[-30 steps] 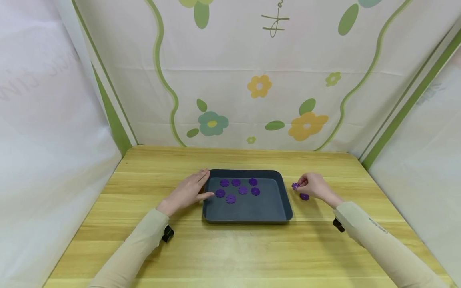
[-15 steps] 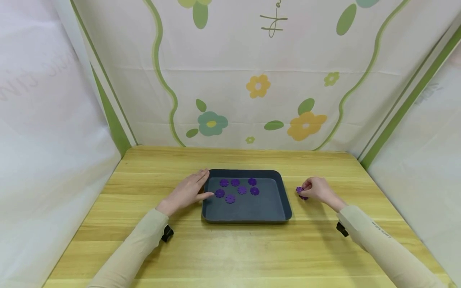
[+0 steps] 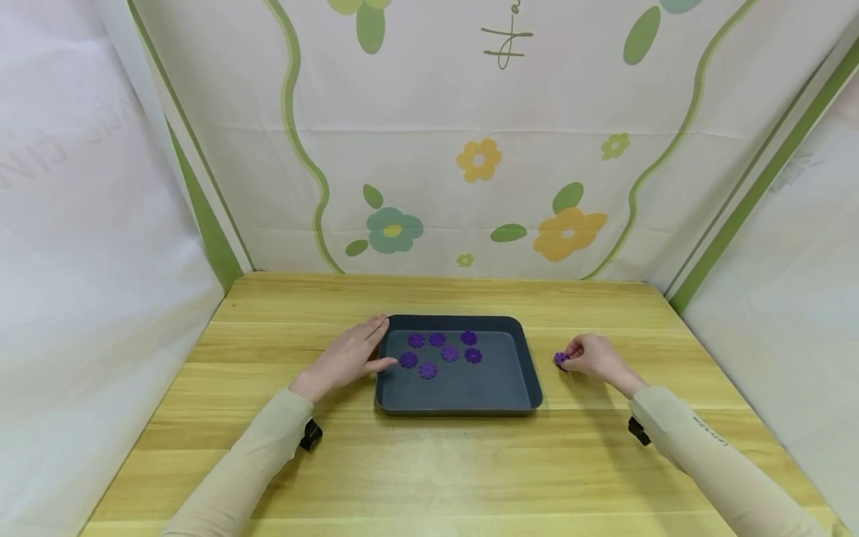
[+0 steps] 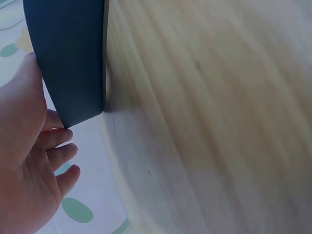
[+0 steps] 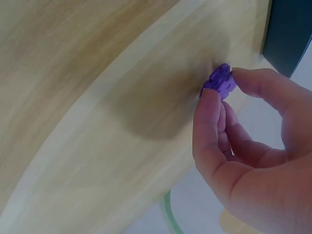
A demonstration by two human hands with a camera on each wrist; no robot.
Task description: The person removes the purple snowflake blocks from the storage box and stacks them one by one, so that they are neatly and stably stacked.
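My left hand (image 3: pixel 350 352) rests at the left side of a dark grey baking tray (image 3: pixel 463 403), its thumb lying over the rim and its fingers stretched along the far left corner. In the left wrist view, its fingertips (image 4: pixel 68 146) show beside the tray's outer wall (image 4: pixel 73 58). Right of the tray, my right hand (image 3: pixel 597 359) pinches a purple flower-shaped snowflake disc (image 5: pixel 222 80) between thumb and fingers, close over the table. A second purple disc is mostly hidden beneath it in the head view.
Inside the tray lie several purple discs, among them one disc (image 3: pixel 428 371) nearest the front. The wooden table (image 3: pixel 429 470) ends at a white cloth wall (image 3: pixel 416 179) printed with flowers. More cloth stands at both sides.
My right hand has moved slightly right and toward the front with its disc, bringing it over the other disc on the table. The left hand stays at the tray.
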